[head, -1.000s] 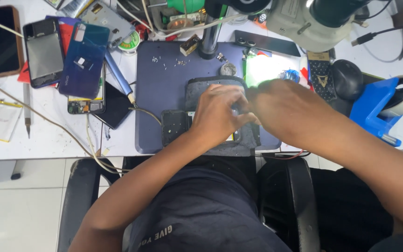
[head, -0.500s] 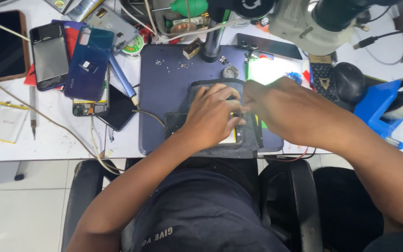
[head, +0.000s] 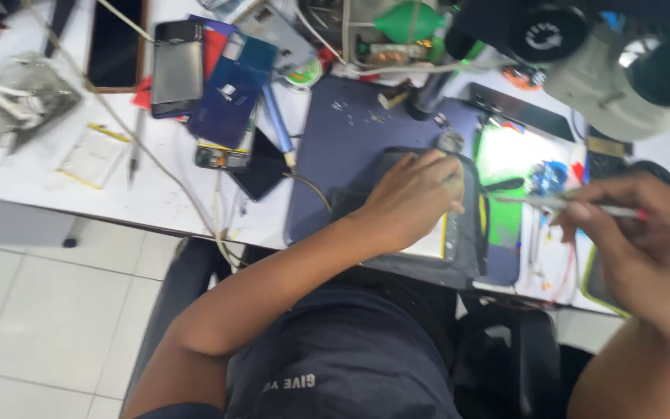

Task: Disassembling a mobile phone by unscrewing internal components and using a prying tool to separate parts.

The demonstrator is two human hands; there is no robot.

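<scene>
Two hands: left hand on one opened phone, right hand with one pair of tweezers.

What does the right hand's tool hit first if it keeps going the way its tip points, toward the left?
Probably the left hand, which rests on the dark opened device. The right hand holds thin tweezers pointing left; the gap between looks free, though height is unclear.

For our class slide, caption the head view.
Left hand rests on a dark device while right hand holds tweezers.
</scene>
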